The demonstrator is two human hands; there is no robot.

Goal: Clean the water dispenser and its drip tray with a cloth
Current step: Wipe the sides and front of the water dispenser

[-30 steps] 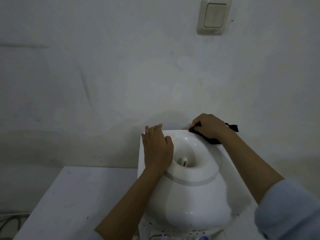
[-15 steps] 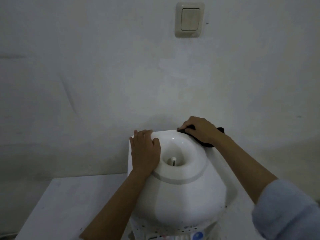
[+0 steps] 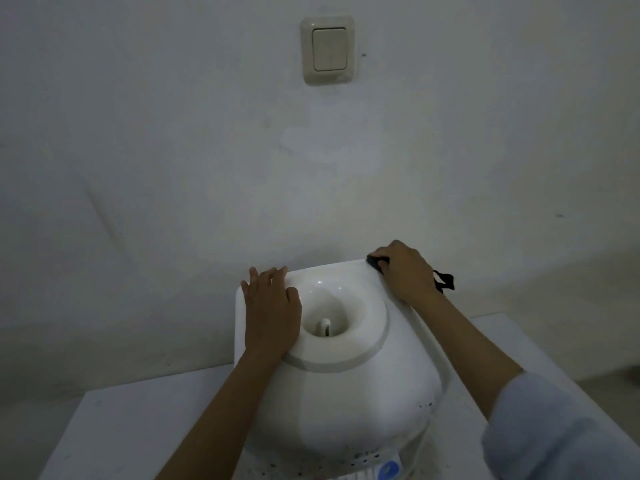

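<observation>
The white water dispenser (image 3: 346, 386) stands on a white table (image 3: 138, 427) against the wall (image 3: 173, 185), under a light switch (image 3: 328, 50). The left hand (image 3: 272, 313) lies flat on the top's left side, fingers straight, grasping nothing. The right hand (image 3: 403, 271) is curled around a dark cloth (image 3: 375, 262), pressing it to the top's far right corner. A pale sleeve (image 3: 554, 431) covers the right forearm.
</observation>
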